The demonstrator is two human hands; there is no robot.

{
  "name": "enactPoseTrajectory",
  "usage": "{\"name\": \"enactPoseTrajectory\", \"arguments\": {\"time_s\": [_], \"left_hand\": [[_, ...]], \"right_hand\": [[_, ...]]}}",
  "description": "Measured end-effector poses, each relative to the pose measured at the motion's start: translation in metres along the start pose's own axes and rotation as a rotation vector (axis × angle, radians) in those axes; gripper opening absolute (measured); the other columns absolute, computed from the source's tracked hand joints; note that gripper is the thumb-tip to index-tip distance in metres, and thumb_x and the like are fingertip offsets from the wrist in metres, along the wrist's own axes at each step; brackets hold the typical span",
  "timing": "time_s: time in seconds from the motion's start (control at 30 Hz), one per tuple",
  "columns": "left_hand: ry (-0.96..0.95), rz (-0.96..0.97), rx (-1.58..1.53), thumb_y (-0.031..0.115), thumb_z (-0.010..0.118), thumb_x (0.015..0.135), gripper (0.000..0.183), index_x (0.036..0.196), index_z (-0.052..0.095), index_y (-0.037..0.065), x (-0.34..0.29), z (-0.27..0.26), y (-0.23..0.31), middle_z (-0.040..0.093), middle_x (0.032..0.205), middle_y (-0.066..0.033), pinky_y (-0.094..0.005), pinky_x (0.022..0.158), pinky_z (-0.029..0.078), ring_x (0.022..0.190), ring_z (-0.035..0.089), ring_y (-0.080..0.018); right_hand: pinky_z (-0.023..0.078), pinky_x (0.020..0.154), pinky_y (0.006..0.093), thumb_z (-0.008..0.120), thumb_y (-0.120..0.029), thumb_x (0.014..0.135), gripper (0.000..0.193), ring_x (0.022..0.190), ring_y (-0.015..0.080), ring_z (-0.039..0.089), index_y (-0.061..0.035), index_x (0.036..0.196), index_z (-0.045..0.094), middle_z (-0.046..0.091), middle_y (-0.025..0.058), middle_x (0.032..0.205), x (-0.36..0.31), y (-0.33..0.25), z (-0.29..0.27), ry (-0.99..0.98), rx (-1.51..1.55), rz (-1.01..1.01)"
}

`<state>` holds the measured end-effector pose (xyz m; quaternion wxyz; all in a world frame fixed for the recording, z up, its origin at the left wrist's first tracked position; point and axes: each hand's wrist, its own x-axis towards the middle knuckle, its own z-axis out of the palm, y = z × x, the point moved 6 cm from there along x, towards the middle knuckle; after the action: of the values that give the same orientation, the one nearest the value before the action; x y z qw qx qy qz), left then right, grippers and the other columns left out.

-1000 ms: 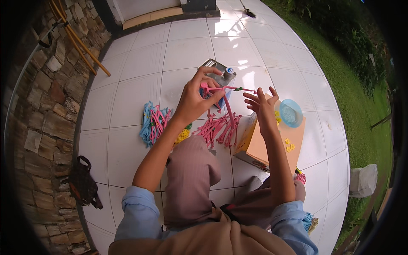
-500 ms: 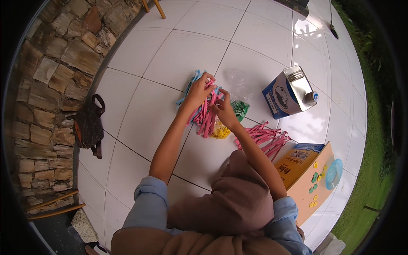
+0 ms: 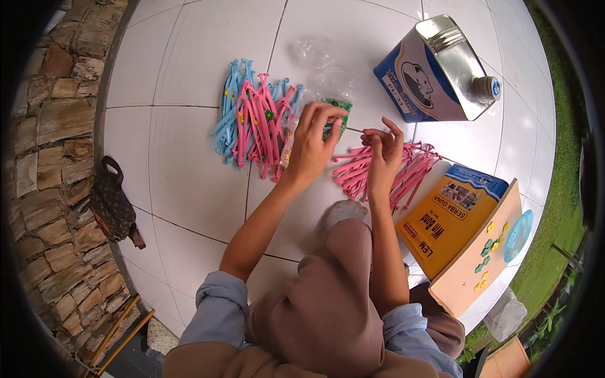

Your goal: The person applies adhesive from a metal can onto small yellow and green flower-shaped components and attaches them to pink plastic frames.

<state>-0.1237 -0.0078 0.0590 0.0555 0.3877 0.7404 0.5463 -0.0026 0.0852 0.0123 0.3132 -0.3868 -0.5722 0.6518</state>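
While left hand (image 3: pixel 314 140) curves loosely, right hand (image 3: pixel 384 157) spread, near pink strips (image 3: pixel 417 169)

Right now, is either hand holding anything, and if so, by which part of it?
Nothing visibly held: the left hand appears empty near the green packet, the right hand likewise near the pink strips.

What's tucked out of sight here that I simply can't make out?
- Head view: part of the bag of green pieces, hidden behind the left hand.
- Head view: some of the right-hand pile of pink strips, covered by the right hand.
- Head view: whatever is inside the metal can, closed off by its walls and cap.
- Head view: the stone wall's far side, cut off by the dark lens rim.
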Motion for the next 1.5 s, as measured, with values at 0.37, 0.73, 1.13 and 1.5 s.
{"name": "enactPoseTrajectory", "arguments": {"time_s": [0.37,0.73,1.13,1.5], "left_hand": [[-0.582,0.073,0.369,0.018,0.063,0.075,0.043,0.115,0.052,0.008,-0.073,0.179,-0.029,0.046,0.109,-0.0093,-0.0426,0.086,0.039,0.103,0.040,-0.0301],[-0.536,0.153,0.451,0.015,0.059,0.079,0.041,0.119,0.051,0.018,-0.076,0.183,-0.019,0.041,0.115,-0.0094,-0.0437,0.085,0.036,0.105,0.039,-0.0293],[-0.233,0.617,-0.366,0.006,0.065,0.075,0.061,0.123,0.027,0.001,0.000,0.053,0.174,0.033,0.129,-0.0223,-0.0443,0.097,0.033,0.116,0.041,-0.0345],[-0.355,0.895,0.316,0.005,0.052,0.078,0.029,0.106,0.052,0.002,0.022,-0.019,0.308,0.058,0.087,-0.0118,-0.0384,0.080,0.042,0.083,0.056,-0.0269]], "right_hand": [[0.045,0.076,0.0339,0.052,0.004,0.079,0.047,0.091,0.0247,0.053,0.0041,0.122,0.032,0.044,0.0201,0.112,-0.029,0.080,-0.105,0.593,-0.575,-0.016],[0.046,0.078,0.0276,0.058,0.006,0.077,0.053,0.086,0.0194,0.055,-0.0026,0.120,0.028,0.050,0.0156,0.105,-0.029,0.072,-0.114,0.792,-0.092,0.349],[0.048,0.078,0.0241,0.056,0.006,0.081,0.053,0.090,0.0160,0.058,-0.0040,0.123,0.025,0.060,0.0151,0.097,-0.094,-0.158,-0.094,0.344,0.141,-0.264],[0.044,0.089,0.0370,0.065,-0.003,0.076,0.061,0.106,0.0258,0.049,-0.0053,0.127,0.031,0.043,0.0157,0.117,-0.141,-0.331,-0.103,0.109,-0.778,-0.774]]}}
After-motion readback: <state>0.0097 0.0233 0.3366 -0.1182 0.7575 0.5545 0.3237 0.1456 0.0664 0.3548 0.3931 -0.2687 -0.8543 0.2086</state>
